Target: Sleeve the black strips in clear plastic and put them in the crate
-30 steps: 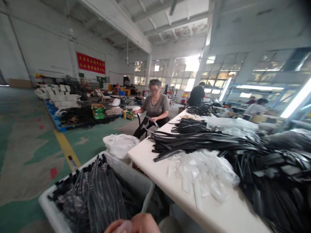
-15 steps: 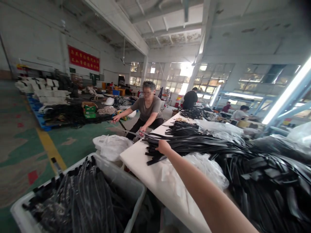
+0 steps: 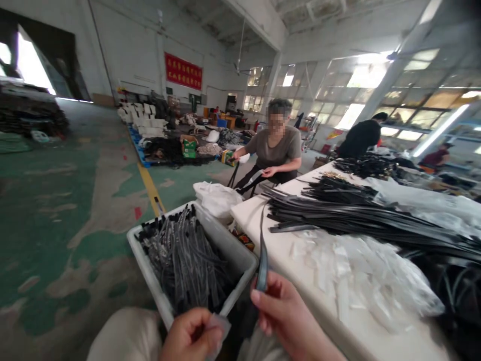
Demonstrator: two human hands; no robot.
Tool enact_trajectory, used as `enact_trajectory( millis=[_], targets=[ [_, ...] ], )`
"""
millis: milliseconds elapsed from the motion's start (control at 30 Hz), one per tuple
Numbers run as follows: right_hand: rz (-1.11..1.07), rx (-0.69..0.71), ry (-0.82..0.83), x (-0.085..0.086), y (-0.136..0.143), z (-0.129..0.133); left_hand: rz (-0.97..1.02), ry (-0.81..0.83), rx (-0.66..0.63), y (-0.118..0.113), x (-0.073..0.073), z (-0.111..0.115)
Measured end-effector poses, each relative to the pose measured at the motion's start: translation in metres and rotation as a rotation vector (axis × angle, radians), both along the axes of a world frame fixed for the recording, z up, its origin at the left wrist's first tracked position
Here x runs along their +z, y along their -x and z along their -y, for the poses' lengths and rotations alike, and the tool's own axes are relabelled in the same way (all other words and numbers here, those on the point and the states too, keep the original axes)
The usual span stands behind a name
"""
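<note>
Pinched in my right hand (image 3: 276, 306) is a black strap (image 3: 262, 250), its free end rising past the table edge. My left hand (image 3: 195, 331), low in the view, is closed on a small clear plastic sleeve (image 3: 221, 325). Between my hands and the co-worker stands a white bin (image 3: 150, 273) full of straps in clear plastic (image 3: 184, 255). To the right, a pile of loose black straps (image 3: 338, 215) lies along the white table (image 3: 278, 245). A heap of clear plastic sleeves (image 3: 361, 271) lies in front of that pile.
Across the table corner sits a co-worker (image 3: 278, 145) handling a strap. A white plastic bag (image 3: 218, 198) stands behind the bin. Farther back are a loaded blue pallet (image 3: 137, 148) and another person (image 3: 361, 138) bending over the table.
My right hand has come back from the strap pile with one strap. My left hand has come into view with a plastic sleeve. The view has swung left.
</note>
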State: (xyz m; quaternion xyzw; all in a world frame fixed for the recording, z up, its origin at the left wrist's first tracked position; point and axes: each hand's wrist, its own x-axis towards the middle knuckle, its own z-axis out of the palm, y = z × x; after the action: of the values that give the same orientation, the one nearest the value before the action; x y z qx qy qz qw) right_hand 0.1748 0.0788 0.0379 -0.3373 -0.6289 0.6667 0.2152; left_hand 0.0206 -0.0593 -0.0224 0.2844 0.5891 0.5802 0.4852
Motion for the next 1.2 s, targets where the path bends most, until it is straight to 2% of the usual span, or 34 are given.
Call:
enact_trajectory(
  millis=[67, 167, 333, 533, 767, 900, 1033, 1200],
  targets=[
    [-0.149, -0.081, 0.059, -0.011, -0.006, 0.039, -0.045, 0.008, -0.049, -0.003, -0.002, 0.007],
    [-0.178, -0.180, 0.010, -0.013, -0.009, 0.062, -0.176, 0.033, -0.066, -0.009, 0.002, 0.016],
    [-0.198, -0.205, -0.024, -0.008, -0.009, 0.054, -0.288, 0.072, -0.062, -0.015, 0.015, 0.017],
    [-0.204, -0.195, 0.030, -0.010, -0.014, 0.048, -0.352, 0.092, -0.077, -0.019, 0.022, 0.011],
    [-0.207, -0.193, 0.087, -0.008, -0.020, 0.047, -0.371, 0.179, -0.037, -0.019, 0.021, 0.007],
    [-0.234, -0.100, 0.059, -0.018, -0.023, 0.044, -0.329, 0.172, -0.037, -0.019, 0.020, 0.006],
    [-0.213, -0.099, 0.039, -0.028, -0.025, 0.042, -0.227, 0.160, -0.041, -0.020, 0.020, 0.006],
    [-0.161, -0.073, 0.045, -0.019, -0.023, 0.043, -0.229, 0.134, -0.047, -0.020, 0.020, 0.010]
  ],
)
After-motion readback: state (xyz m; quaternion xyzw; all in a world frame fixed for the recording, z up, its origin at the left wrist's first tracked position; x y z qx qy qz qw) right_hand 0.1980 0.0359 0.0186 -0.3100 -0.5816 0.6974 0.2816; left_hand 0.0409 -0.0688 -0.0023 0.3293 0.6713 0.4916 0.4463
